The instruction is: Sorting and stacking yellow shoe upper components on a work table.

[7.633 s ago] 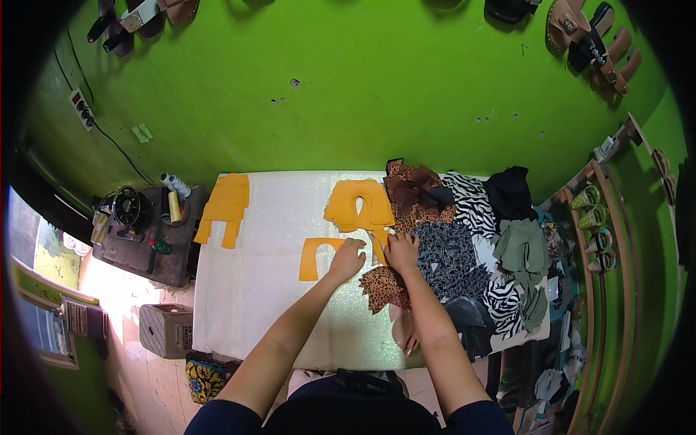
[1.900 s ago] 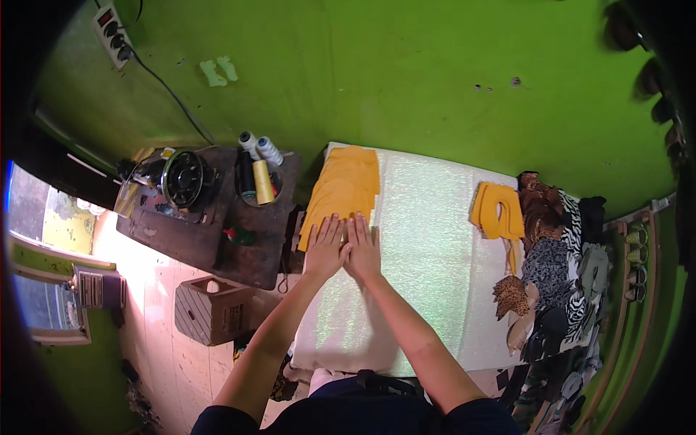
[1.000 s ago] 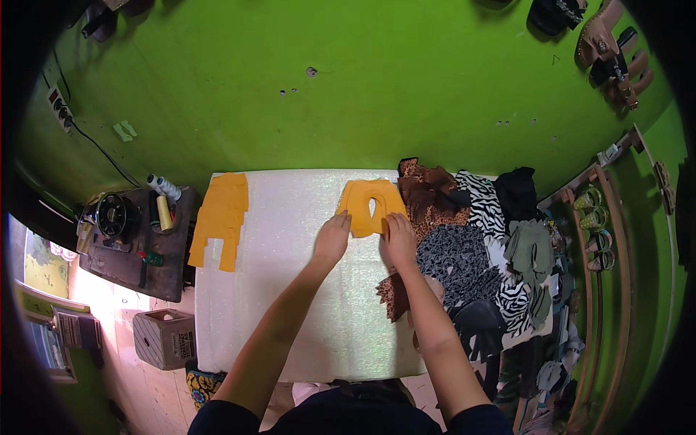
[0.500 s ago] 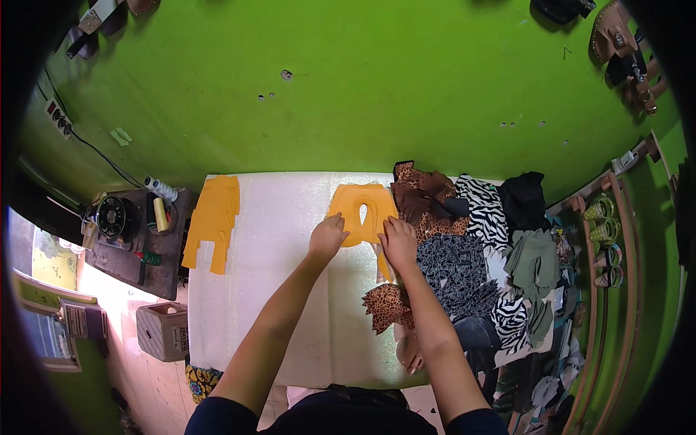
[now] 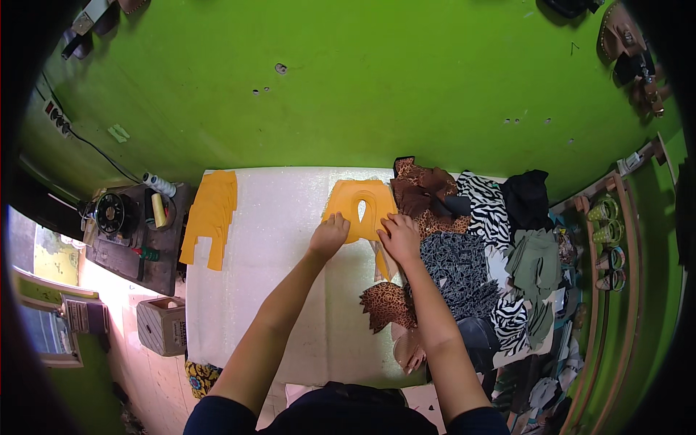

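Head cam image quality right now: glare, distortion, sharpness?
Head view: floor at left is washed out by daylight; pale table cover shows a patchy sheen; wooden rack bows near the dark fisheye rim; left hand, right hand and yellow cut pieces look reasonably sharp, no obvious motion blur.

The left hand (image 5: 330, 235) hides one lower corner of the yellow pieces (image 5: 373, 196), whose layers are too fine to count. The right forearm (image 5: 437, 315) covers part of the counter's (image 5: 279, 210) near edge. Past the far right corner, the picture's top cuts off a black shoe (image 5: 568, 7).
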A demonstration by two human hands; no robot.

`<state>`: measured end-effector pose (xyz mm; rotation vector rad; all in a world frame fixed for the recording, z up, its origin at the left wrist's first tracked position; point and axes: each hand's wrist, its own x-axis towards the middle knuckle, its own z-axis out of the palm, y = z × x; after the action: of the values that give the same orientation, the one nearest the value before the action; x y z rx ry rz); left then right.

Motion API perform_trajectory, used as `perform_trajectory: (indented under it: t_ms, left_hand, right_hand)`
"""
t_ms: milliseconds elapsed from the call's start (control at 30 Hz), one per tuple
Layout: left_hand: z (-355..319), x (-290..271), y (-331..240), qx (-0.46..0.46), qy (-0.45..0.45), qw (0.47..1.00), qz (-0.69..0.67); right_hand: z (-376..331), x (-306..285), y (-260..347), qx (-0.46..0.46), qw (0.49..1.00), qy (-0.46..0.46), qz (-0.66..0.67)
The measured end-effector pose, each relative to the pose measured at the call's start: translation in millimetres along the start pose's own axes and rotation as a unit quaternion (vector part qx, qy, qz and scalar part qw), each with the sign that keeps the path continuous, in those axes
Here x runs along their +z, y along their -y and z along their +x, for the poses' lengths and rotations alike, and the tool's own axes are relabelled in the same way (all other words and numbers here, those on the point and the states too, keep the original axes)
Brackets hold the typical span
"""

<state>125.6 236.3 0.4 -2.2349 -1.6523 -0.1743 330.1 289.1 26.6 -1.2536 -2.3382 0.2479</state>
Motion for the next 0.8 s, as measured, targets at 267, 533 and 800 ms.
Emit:
perform_trajectory:
  t_ms: [267,533,800]
  left_hand:
    - [5.3,-10.7,-1.8,-0.043,-0.002,0.997,-0.068]
    - [2.9,-17.7,-5.3,-0.077,0.038,0.991,-0.102]
    - [6.7,-38.2,-1.7,-0.114,0.058,0.982,-0.142]
  right_hand:
    - [3.5,6.9,5.4,-0.063,0.993,-0.066,-0.081]
    - [5.6,16.6,29.9,0.009,0.989,-0.024,-0.146]
    - [17.5,15.2,27.2,0.13,0.986,-0.052,-0.089]
